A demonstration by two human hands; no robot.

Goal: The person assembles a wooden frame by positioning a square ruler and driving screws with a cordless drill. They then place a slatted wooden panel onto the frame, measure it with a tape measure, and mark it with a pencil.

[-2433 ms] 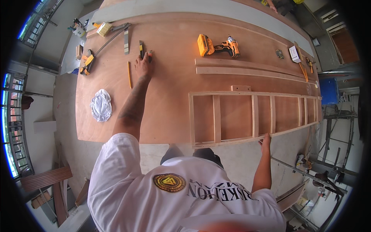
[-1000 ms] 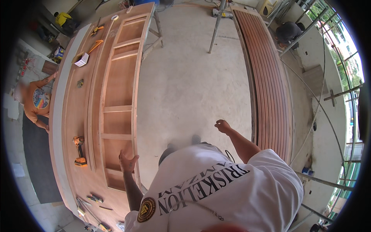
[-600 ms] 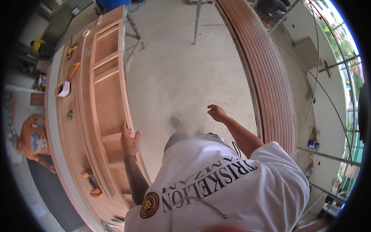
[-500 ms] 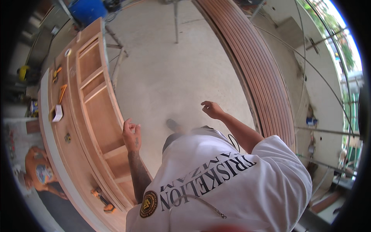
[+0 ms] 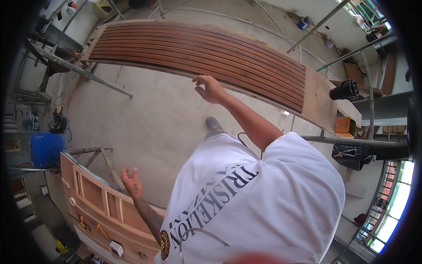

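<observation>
My right hand [image 5: 210,88] is stretched out ahead with fingers apart, holding nothing, just short of the near edge of a long panel of dark brown wooden slats [image 5: 198,48]. My left hand [image 5: 130,178] hangs open and empty low on the left, above the concrete floor and close to the edge of a light wooden frame [image 5: 101,202] with rectangular openings. One of my shoes [image 5: 214,124] shows on the floor below my right arm.
A blue barrel [image 5: 44,148] stands at the left near a wooden trestle [image 5: 101,156]. Metal scaffold pipes [image 5: 83,72] cross the upper left and right. A black round object [image 5: 345,90] and an orange box [image 5: 344,125] sit at the slat panel's right end.
The view has swung round: the slat panel now lies ahead at the top, the light frame low on the left. My left hand has come off the frame, and my right hand reaches toward the slats.
</observation>
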